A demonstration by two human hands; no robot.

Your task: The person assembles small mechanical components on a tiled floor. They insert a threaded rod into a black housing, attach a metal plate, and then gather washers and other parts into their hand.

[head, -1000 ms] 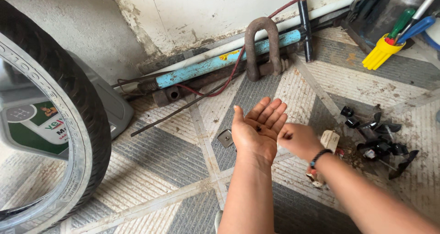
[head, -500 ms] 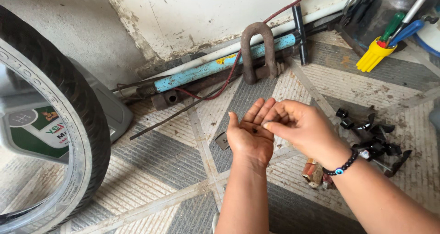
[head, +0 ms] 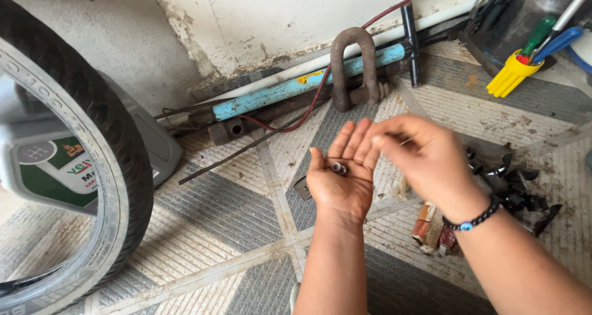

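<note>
My left hand [head: 340, 178] is held palm up over the tiled floor, fingers together. Small dark metal parts [head: 338, 167] rest in its palm. My right hand [head: 419, 157], with a beaded bracelet on the wrist, hovers just right of the left fingertips. Its fingers are pinched together and blurred; I cannot make out anything between them. A pile of small black parts [head: 512, 188] lies on the floor to the right, partly hidden by my right hand.
A tyre [head: 92, 142] stands at the left with a grey oil can [head: 55, 167] behind it. Along the wall lie a blue pump [head: 290, 90], a rusty shackle [head: 353, 68] and a thin rod [head: 246, 151]. A yellow tool holder [head: 510, 74] stands far right. Crumpled wrappers [head: 431, 228] lie under my right wrist.
My right hand rose from the floor near the black parts to my left palm, then drew slightly back to the right. Small dark parts now lie in the left palm.
</note>
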